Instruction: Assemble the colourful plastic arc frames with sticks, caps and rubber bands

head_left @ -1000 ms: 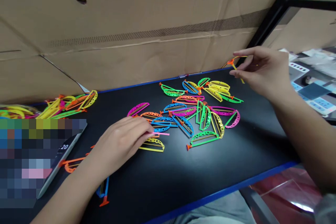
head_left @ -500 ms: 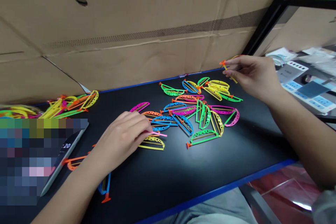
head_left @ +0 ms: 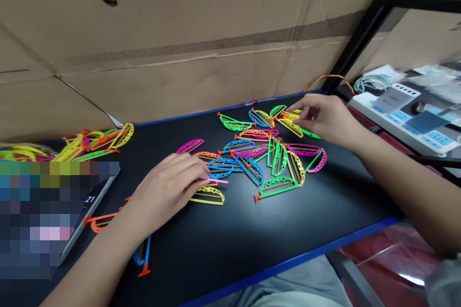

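Note:
My left hand (head_left: 176,177) is closed, its fingertips pinching a thin pink toy arrow (head_left: 218,181) whose other end the hand hides. A yellow toy bow (head_left: 209,195) lies just below these fingers, and blue bows (head_left: 225,167) lie beyond them. Over at the right, my right hand (head_left: 320,117) reaches above a yellow bow (head_left: 291,127), thumb and index apart. No arrow can be made out clearly between those fingers. Several toy bows in pink, green, blue, orange and yellow, some with orange suction-cup arrows, are scattered between the hands.
A heap of bows (head_left: 97,143) lies at the left, behind a tablet-like device (head_left: 90,216) with a blurred screen. An orange bow (head_left: 99,225) and a blue one (head_left: 141,252) lie by my left forearm. Cardboard (head_left: 180,24) stands behind; power strips (head_left: 414,124) are at right.
My right hand has moved down and left to the yellow bows. The yellow arrow with an orange cup, held earlier, no longer shows in its fingers. My left hand stays put.

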Motion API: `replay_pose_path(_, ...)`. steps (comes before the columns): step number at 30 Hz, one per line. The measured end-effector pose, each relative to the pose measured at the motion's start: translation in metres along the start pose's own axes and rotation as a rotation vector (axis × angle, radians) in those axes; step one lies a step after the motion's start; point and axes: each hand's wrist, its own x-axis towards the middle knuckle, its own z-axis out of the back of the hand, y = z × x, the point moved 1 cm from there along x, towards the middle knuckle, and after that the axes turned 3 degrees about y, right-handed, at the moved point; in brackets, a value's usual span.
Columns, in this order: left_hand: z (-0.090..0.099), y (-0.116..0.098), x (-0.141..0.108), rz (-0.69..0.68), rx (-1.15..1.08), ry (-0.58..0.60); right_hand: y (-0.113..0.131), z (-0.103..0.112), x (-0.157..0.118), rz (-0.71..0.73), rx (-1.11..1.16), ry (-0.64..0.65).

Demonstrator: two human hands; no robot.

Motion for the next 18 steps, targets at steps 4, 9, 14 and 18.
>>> replay_pose_path(4, -0.0003, 0.0002, -0.0008, -0.006, 0.007, -0.019, 0.0001, -0.0033, 0.0003, -0.007, -0.015, 0.04)
replay_pose_path(9, 0.0001, 0.0019, -0.0029, 0.015, 0.034, -0.042, 0.0054, -0.0028, 0.0001, -0.036, -0.04, 0.093)
replay_pose_path(14, 0.0006, 0.0025, -0.0032, 0.027, 0.036, -0.019, 0.008, -0.0043, -0.0008, -0.024, -0.032, 0.098)
replay_pose_path(18, 0.001, 0.0027, -0.0039, 0.036, 0.03, -0.007, 0.0078, -0.0076, -0.0007, -0.043, -0.032, 0.1)
